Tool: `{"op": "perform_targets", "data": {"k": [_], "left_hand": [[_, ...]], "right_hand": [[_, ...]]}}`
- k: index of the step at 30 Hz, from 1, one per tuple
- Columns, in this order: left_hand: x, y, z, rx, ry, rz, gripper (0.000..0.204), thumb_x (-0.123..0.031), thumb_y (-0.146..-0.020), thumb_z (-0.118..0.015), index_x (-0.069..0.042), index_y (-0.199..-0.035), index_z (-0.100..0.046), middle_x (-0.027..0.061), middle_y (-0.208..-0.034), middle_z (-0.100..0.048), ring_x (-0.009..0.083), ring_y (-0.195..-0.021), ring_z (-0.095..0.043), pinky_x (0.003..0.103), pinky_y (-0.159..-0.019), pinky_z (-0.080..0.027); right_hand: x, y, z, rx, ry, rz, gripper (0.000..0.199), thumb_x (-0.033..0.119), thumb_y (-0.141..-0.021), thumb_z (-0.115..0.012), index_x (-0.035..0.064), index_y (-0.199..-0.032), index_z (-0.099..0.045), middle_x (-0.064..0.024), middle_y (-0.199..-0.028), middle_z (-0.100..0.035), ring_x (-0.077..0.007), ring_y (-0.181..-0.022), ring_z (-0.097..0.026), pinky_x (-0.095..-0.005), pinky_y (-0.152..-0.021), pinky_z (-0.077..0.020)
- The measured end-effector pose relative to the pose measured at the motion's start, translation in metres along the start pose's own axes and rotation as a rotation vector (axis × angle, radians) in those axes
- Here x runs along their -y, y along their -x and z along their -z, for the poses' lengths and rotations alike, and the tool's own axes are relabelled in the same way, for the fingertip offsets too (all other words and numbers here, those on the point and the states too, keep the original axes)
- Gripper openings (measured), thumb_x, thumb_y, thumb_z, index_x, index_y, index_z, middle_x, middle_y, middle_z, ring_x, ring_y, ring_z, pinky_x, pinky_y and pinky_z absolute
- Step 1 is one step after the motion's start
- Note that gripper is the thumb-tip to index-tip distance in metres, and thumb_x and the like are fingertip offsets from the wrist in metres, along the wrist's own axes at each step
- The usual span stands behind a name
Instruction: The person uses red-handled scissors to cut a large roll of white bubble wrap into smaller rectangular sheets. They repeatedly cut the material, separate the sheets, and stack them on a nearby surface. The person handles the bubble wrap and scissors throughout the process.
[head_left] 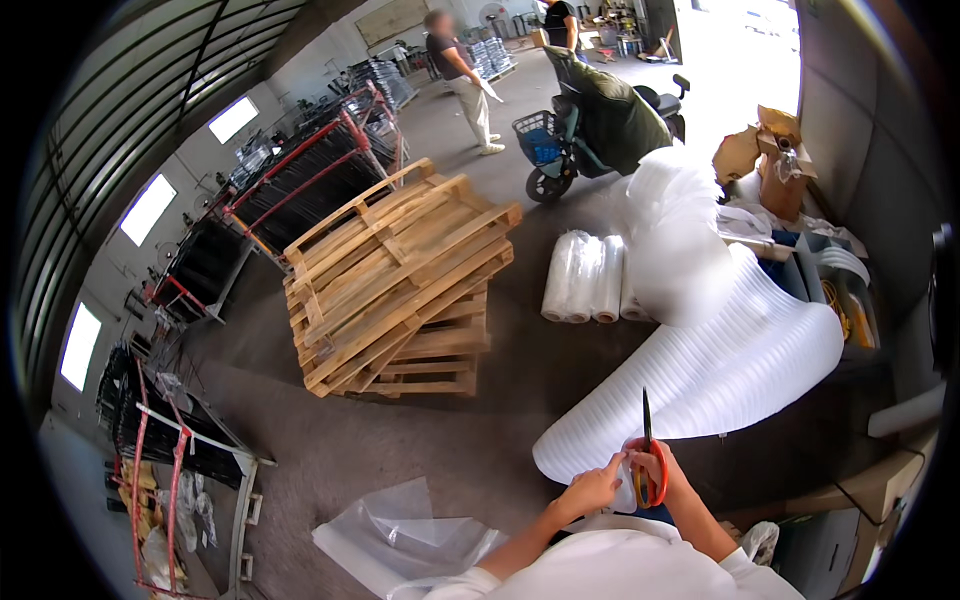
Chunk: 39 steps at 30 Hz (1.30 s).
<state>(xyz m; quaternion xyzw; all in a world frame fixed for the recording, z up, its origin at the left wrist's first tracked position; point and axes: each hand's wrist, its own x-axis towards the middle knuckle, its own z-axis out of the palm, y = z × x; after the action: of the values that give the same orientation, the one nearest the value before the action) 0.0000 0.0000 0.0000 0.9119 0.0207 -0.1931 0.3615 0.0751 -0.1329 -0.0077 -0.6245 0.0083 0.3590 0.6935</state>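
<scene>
My right hand (672, 476) grips a pair of scissors (648, 428) by the orange-red handles, with the dark blades pointing up and away from me. Close beside it, my left hand (590, 490) pinches the near edge of a long white ribbed foam sheet (690, 375). The fingertips of both hands almost meet at that edge. From there the foam stretches away to the right and folds over itself, running back to a big white roll (680, 255). Part of the left fingers' grip is too small to make out.
Wooden pallets (400, 280) are stacked ahead on the left. Clear-wrapped rolls (585, 277) stand beside the foam. Clear plastic film (400, 535) lies on the floor near my left. A covered scooter (610, 120) and a standing person (460, 75) are farther back. Bins (840, 290) line the right wall.
</scene>
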Motion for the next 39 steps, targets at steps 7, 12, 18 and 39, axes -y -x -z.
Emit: {"op": "perform_targets", "data": {"k": [7, 12, 18, 39], "left_hand": [[0.001, -0.009, -0.013, 0.029, -0.012, -0.028, 0.038, -0.019, -0.082, -0.045, -0.010, -0.115, -0.028, 0.0206, -0.069, -0.057, 0.0369, -0.066, -0.056, 0.046, -0.058, -0.042], [0.002, -0.015, -0.009, 0.047, -0.057, -0.053, 0.036, -0.019, -0.082, -0.045, -0.011, -0.114, -0.029, 0.0197, -0.069, -0.057, 0.0369, -0.067, -0.056, 0.046, -0.057, -0.041], [-0.001, -0.015, -0.005, 0.073, -0.059, -0.050, 0.036, -0.020, -0.083, -0.045, -0.011, -0.114, -0.029, 0.0171, -0.070, -0.058, 0.0356, -0.067, -0.056, 0.046, -0.058, -0.040], [0.001, -0.015, 0.004, 0.097, -0.083, -0.051, 0.042, -0.021, -0.081, -0.044, -0.010, -0.119, -0.029, 0.0211, -0.079, -0.058, 0.0374, -0.075, -0.056, 0.045, -0.065, -0.041]], "right_hand": [[-0.009, 0.005, 0.009, -0.027, 0.050, 0.040, 0.016, 0.004, -0.071, -0.050, -0.0034, -0.084, -0.054, -0.0060, -0.069, -0.053, -0.0126, -0.062, -0.048, -0.0231, -0.058, -0.0402], [-0.015, 0.003, 0.011, -0.053, -0.017, 0.026, 0.015, 0.005, -0.071, -0.051, -0.0030, -0.083, -0.054, -0.0056, -0.071, -0.054, -0.0116, -0.063, -0.048, -0.0223, -0.058, -0.0405], [-0.012, 0.004, 0.013, -0.048, -0.032, 0.028, 0.015, 0.006, -0.072, -0.051, -0.0030, -0.083, -0.054, -0.0049, -0.071, -0.054, -0.0112, -0.064, -0.049, -0.0217, -0.059, -0.0407], [-0.023, -0.004, 0.013, -0.034, -0.070, 0.025, 0.015, 0.007, -0.073, -0.054, 0.0007, -0.086, -0.058, -0.0045, -0.073, -0.057, -0.0121, -0.064, -0.051, -0.0233, -0.058, -0.0408]]}}
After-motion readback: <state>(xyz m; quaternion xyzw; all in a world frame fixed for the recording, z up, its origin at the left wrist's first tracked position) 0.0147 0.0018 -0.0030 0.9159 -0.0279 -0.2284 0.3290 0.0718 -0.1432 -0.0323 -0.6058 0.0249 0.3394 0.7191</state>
